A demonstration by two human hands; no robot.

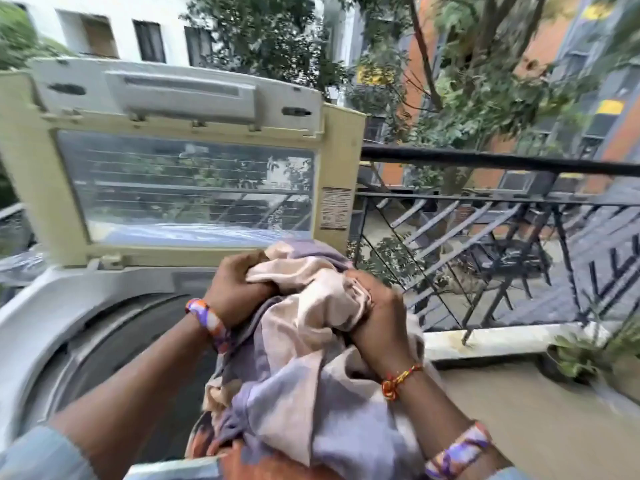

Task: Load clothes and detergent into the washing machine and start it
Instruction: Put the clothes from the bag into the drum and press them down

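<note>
A top-loading washing machine (pixel 41 320) stands at the left with its lid (pixel 187 188) raised upright; the lid has a clear window. The dark drum opening (pixel 131 337) shows below my left forearm. I hold a bundle of clothes (pixel 311 348), beige and lilac fabric, above the right part of the opening. My left hand (pixel 235 292) grips the bundle's upper left side. My right hand (pixel 377 320) grips its upper right side. Both wrists wear coloured bands. No detergent is in view.
A black metal balcony railing (pixel 485 161) runs along the right, with a low white ledge (pixel 502 341) under it. A potted plant (pixel 581 358) sits at the right by the ledge. Trees and buildings lie beyond. The frame is motion-blurred.
</note>
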